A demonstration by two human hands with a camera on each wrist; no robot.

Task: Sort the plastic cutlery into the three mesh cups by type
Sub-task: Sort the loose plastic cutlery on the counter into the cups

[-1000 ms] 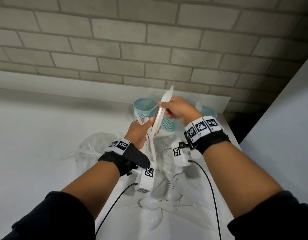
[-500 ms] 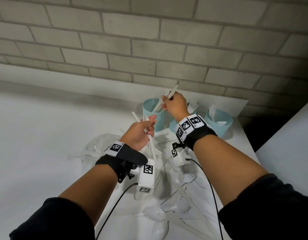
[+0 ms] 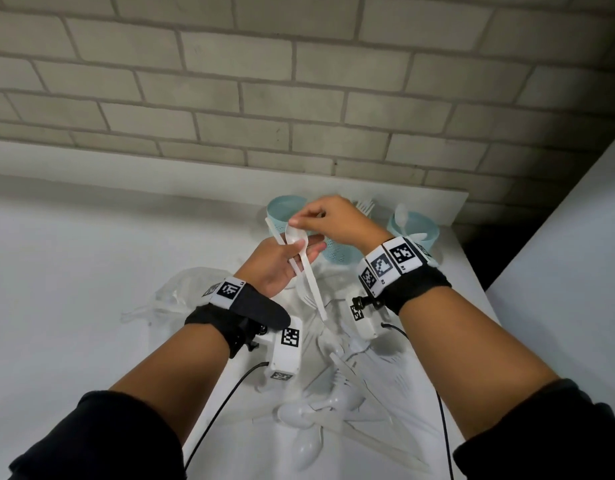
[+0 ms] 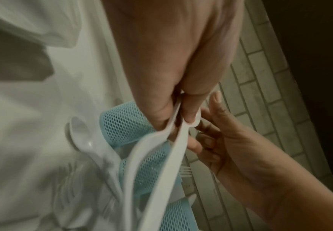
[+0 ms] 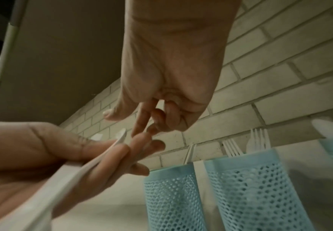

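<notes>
My left hand (image 3: 281, 261) grips a white plastic spoon (image 3: 307, 268) and a second white utensil (image 3: 273, 230) together, above the table in front of the cups. The spoon's bowl points up. My right hand (image 3: 328, 220) reaches over it. In the right wrist view its thumb and forefinger (image 5: 140, 121) stand slightly apart at the bowl's tip (image 5: 123, 132), not closed on it. Three light-blue mesh cups stand in a row by the wall. The left cup (image 5: 169, 195) holds a knife (image 5: 189, 153), the middle cup (image 5: 250, 187) forks (image 5: 258, 137), and the right cup (image 3: 415, 230) spoons.
A heap of loose white cutlery (image 3: 333, 403) lies on the white table between my forearms. A crumpled clear plastic bag (image 3: 181, 292) sits left of it. The brick wall is close behind the cups. The table's right edge (image 3: 472, 271) borders a dark gap and a white panel.
My right hand held a knife over the left cup; that knife is gone from its fingers, and the hand has come back to the spoon in my left hand.
</notes>
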